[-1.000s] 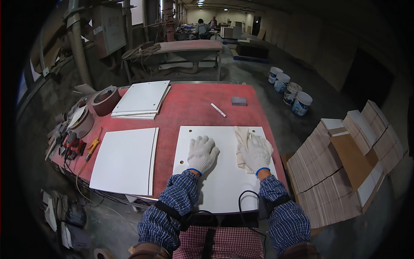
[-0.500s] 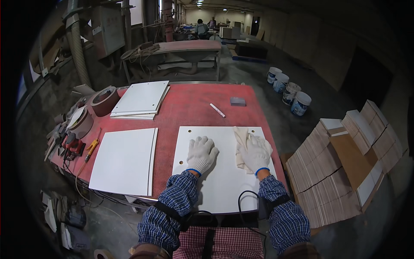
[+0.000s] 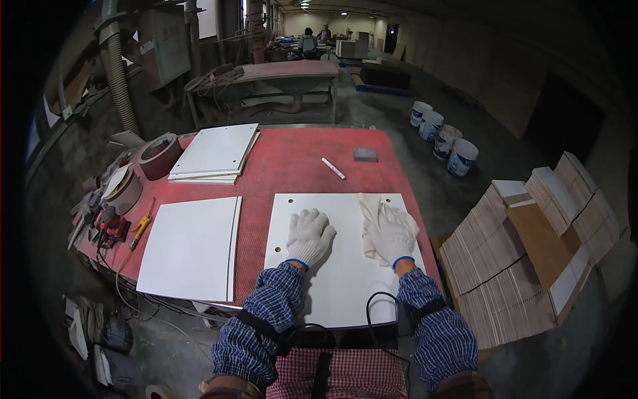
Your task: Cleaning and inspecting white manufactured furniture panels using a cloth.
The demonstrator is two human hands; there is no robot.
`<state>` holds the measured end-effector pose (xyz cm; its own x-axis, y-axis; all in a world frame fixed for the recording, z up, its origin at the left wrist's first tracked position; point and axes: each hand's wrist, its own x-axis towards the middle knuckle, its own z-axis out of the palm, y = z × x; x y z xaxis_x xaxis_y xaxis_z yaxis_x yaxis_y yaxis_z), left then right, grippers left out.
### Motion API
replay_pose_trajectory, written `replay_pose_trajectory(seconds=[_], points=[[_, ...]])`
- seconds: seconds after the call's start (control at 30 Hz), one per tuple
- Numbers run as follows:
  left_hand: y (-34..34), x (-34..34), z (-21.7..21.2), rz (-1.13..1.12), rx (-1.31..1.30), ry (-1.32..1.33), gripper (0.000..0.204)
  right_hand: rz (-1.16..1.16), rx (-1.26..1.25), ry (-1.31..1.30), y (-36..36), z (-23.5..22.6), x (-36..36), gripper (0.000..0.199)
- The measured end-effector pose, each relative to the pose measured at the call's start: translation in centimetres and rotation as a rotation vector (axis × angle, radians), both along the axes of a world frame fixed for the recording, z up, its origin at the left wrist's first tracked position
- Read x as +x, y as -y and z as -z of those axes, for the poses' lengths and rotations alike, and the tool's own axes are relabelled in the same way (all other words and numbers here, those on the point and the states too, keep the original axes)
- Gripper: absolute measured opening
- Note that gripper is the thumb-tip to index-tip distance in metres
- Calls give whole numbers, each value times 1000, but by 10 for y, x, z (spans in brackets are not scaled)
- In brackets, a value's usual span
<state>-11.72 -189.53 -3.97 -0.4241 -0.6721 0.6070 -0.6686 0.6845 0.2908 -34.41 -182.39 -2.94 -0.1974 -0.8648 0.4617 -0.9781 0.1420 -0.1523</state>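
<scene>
"While the left hand [image 3: 310,237] lay palm down on the white board [image 3: 345,289], fingers slightly spread, where was the right hand [image 3: 392,236]?"

"It rested over the cloth [image 3: 369,229] near the board's far right corner; I couldn't tell whether its fingers gripped it."

"And the board?"

"It lay flat on the red worktop [image 3: 292,159], and both forearms [image 3: 274,299] stretched forward."

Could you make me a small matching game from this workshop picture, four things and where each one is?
Things
1. Left hand
2. Right hand
3. White pen-shaped stick
4. Buckets

Places
A. On the floor
B. Touching a cream cloth
C. Flat on a white panel, apart from the cloth
D. On the red tabletop, beyond that panel

Pairs: 1-C; 2-B; 3-D; 4-A
</scene>
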Motion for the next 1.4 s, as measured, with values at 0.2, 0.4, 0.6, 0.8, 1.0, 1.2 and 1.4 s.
replay_pose_trajectory(seconds=[0.2, 0.4, 0.6, 0.8, 1.0, 1.2, 1.4], points=[[-1, 8, 2, -14, 44, 16, 25, 9, 27, 7, -4, -11, 15, 58], [4, -8, -6, 11, 4, 4, 27, -108, 114, 307, 6, -27, -6, 38], [2, 9, -6, 14, 62, 50, 26, -248, -106, 396, 14, -109, 34, 35], [-3, 1, -3, -2, 33, 11, 27, -292, 162, 217, -39, -25, 43, 45], [0, 2, -6, 26, 127, 25, 25, -218, 138, 172, -44, -29, 47, 47], [1, 2, -5, 28, 84, 18, 24, -238, 112, 248, -44, -30, 45, 46], [1, 1, -4, 29, 83, 1, 23, -245, 89, 244, -46, -28, 44, 47]])
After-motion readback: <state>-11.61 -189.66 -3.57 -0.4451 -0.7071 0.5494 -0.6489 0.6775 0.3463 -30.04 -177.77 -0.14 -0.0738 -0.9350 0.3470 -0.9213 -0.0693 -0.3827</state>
